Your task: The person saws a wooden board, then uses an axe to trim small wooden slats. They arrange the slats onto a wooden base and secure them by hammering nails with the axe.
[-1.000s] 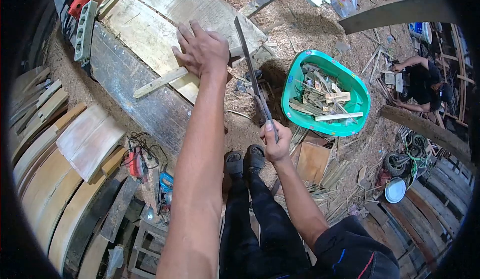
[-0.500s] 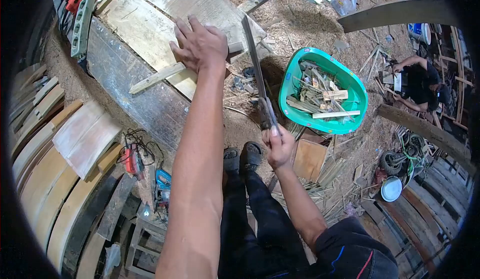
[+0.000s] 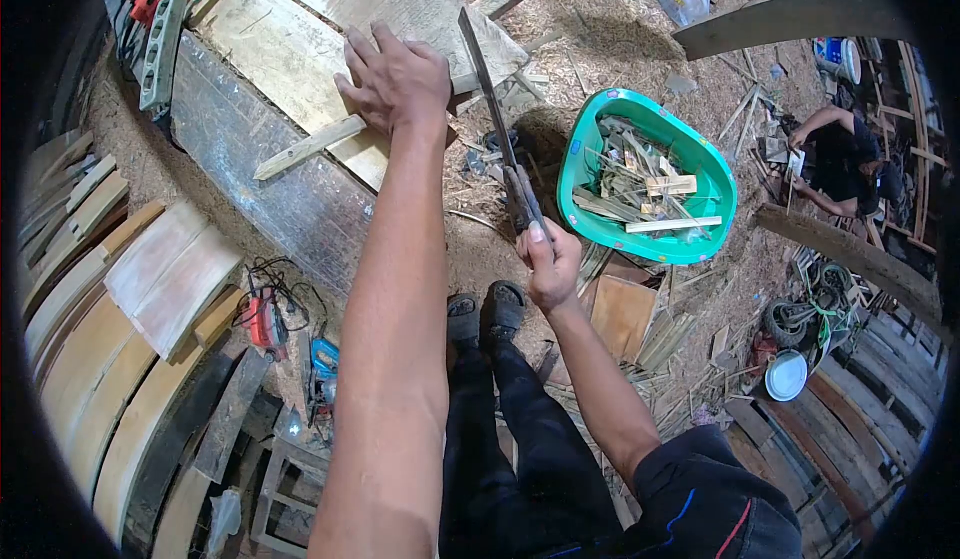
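My left hand (image 3: 395,81) presses flat, fingers spread, on a narrow wooden strip (image 3: 312,147) that lies across the workbench (image 3: 265,174). The strip passes under the palm, and its far end reaches out to the right of the hand. My right hand (image 3: 550,264) is closed round the handle of a handsaw (image 3: 490,94), whose long dark blade points up and away. In this view the blade crosses just past the strip's right end. Pale boards (image 3: 275,44) lie on the bench beneath the left hand.
A green tub (image 3: 725,184) of wood offcuts stands on the sawdust floor to the right. Curved planks (image 3: 85,359) are stacked at left, near a red power tool (image 3: 262,321) and a blue one (image 3: 325,359). Another person (image 3: 840,164) works at far right. A power strip (image 3: 162,54) lies at the bench's left edge.
My right hand and the handsaw have shifted up and slightly left, the blade tip reaching farther over the boards. My left hand stays on the strip.
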Action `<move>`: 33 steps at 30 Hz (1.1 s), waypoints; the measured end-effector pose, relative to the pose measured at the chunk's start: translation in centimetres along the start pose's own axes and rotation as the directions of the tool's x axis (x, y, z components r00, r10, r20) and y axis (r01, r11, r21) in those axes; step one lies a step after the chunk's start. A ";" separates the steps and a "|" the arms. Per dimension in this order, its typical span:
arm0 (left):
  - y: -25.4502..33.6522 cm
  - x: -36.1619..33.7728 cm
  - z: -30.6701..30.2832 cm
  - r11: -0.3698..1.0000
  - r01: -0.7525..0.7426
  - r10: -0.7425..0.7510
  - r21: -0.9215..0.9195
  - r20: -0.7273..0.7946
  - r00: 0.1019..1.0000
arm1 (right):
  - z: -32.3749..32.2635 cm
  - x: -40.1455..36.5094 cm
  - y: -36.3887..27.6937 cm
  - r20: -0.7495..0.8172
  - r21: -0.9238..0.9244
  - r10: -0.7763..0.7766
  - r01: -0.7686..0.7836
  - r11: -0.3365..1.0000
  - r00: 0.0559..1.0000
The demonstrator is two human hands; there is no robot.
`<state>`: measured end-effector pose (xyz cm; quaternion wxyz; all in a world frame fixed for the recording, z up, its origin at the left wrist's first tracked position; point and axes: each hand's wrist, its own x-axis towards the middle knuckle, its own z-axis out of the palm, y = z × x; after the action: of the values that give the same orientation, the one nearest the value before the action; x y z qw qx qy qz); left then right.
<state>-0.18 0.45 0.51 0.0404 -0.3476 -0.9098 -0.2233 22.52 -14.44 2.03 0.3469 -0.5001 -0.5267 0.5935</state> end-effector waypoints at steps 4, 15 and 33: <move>0.1 0.1 0.1 1.000 -0.002 0.002 -0.001 -0.005 1.000 | 0.4 0.0 0.6 0.029 0.034 0.006 -0.007 0.999 1.000; 0.1 -0.1 0.3 1.000 -0.005 0.005 0.024 -0.019 1.000 | 0.2 0.4 2.1 -0.001 0.065 -0.022 0.022 0.998 1.000; 0.1 0.2 -0.3 0.999 0.010 -0.011 0.036 0.015 1.000 | -0.5 5.2 -3.3 0.008 0.191 -0.054 0.051 0.980 0.999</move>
<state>-0.24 0.53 0.83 0.0386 -0.3439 -0.9157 -0.2044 21.24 -8.75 4.03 0.4053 -0.4466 -0.4825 0.6352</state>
